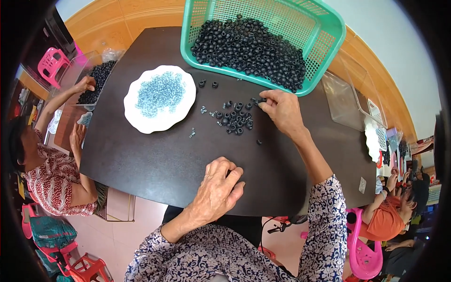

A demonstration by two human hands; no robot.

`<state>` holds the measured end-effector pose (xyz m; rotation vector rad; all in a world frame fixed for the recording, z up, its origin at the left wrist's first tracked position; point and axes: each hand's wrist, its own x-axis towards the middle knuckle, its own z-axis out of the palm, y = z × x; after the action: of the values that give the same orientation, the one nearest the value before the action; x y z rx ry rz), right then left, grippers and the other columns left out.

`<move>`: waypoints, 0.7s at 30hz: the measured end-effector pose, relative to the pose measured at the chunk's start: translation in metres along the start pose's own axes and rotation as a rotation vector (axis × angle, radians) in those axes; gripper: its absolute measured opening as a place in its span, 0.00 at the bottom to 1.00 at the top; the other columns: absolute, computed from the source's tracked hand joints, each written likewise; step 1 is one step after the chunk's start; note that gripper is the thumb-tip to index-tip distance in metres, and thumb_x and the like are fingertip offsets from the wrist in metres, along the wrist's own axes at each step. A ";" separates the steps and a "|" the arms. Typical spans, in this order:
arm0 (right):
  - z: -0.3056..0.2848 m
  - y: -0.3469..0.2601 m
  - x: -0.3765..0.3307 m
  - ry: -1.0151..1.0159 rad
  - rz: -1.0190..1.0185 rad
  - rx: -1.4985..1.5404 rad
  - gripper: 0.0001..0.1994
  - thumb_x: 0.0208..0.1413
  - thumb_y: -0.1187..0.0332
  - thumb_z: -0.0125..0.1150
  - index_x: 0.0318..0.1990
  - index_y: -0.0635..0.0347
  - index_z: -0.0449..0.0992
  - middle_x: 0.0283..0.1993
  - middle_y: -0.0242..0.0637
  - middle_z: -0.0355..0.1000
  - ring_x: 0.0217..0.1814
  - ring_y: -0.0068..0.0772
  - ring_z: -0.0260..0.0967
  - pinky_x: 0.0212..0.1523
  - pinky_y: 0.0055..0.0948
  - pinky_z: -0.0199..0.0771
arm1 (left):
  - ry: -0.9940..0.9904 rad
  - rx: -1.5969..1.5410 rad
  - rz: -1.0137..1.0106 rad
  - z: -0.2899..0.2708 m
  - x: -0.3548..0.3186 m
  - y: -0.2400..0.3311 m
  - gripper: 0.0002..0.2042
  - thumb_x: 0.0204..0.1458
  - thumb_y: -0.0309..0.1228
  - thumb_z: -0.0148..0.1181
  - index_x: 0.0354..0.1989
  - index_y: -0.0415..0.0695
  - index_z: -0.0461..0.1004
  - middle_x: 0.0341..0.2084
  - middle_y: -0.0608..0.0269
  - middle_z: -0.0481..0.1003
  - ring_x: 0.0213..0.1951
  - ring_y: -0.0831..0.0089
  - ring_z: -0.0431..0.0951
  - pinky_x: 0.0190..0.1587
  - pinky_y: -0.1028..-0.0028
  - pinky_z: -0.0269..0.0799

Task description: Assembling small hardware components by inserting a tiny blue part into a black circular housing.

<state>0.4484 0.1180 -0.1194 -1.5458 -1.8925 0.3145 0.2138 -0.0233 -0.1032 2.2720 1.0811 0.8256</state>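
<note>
At upper centre, a black bead (pixel 262 99) is pinched by the right hand (pixel 283 110) (whether the curled left hand (pixel 218 188) holds anything cannot be told), the basket (pixel 339 35) seemingly largely unworked.

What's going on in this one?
A person's right hand has its fingertips at small black pieces beside a loose pile on the dark table. The left hand is curled near the table's front edge; whether it holds anything is hidden. A white plate of clear bits and a green basket of more black pieces lie beyond.
</note>
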 end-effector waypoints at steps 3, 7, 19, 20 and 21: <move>0.000 -0.007 0.002 -0.021 0.001 -0.100 0.14 0.45 0.72 0.66 0.41 0.66 0.81 0.24 0.40 0.73 0.25 0.30 0.71 0.32 0.31 0.71 | 0.000 -0.010 0.001 0.000 0.000 0.000 0.15 0.42 0.22 0.66 0.40 0.36 0.74 0.39 0.55 0.70 0.48 0.57 0.69 0.50 0.61 0.65; 0.000 -0.005 0.010 -0.012 0.053 -0.042 0.12 0.46 0.71 0.65 0.40 0.65 0.81 0.25 0.40 0.75 0.26 0.30 0.72 0.33 0.30 0.72 | 0.003 -0.009 0.010 0.001 -0.001 -0.001 0.16 0.42 0.22 0.66 0.41 0.36 0.73 0.39 0.55 0.69 0.48 0.57 0.69 0.50 0.61 0.65; 0.002 -0.009 0.029 -0.140 0.024 -0.073 0.09 0.52 0.71 0.62 0.38 0.64 0.82 0.29 0.47 0.78 0.31 0.39 0.77 0.35 0.34 0.75 | -0.021 -0.015 0.018 0.003 -0.003 -0.004 0.16 0.43 0.23 0.66 0.42 0.36 0.73 0.41 0.54 0.68 0.49 0.57 0.68 0.50 0.60 0.65; 0.003 -0.005 0.032 -0.106 0.007 -0.079 0.09 0.52 0.72 0.60 0.39 0.64 0.82 0.28 0.46 0.78 0.30 0.37 0.77 0.35 0.33 0.75 | -0.024 -0.012 0.020 0.003 -0.003 -0.004 0.16 0.43 0.23 0.66 0.42 0.36 0.73 0.41 0.54 0.68 0.49 0.57 0.68 0.50 0.60 0.65; 0.003 -0.003 0.033 -0.072 -0.010 -0.085 0.10 0.52 0.73 0.58 0.40 0.63 0.81 0.27 0.45 0.77 0.29 0.34 0.76 0.35 0.33 0.75 | -0.026 -0.009 0.023 0.004 -0.003 -0.004 0.16 0.43 0.23 0.66 0.42 0.36 0.73 0.41 0.55 0.68 0.50 0.57 0.68 0.50 0.60 0.65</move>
<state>0.4416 0.1488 -0.1093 -1.5993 -1.9923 0.2922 0.2130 -0.0240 -0.1097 2.2850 1.0402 0.8065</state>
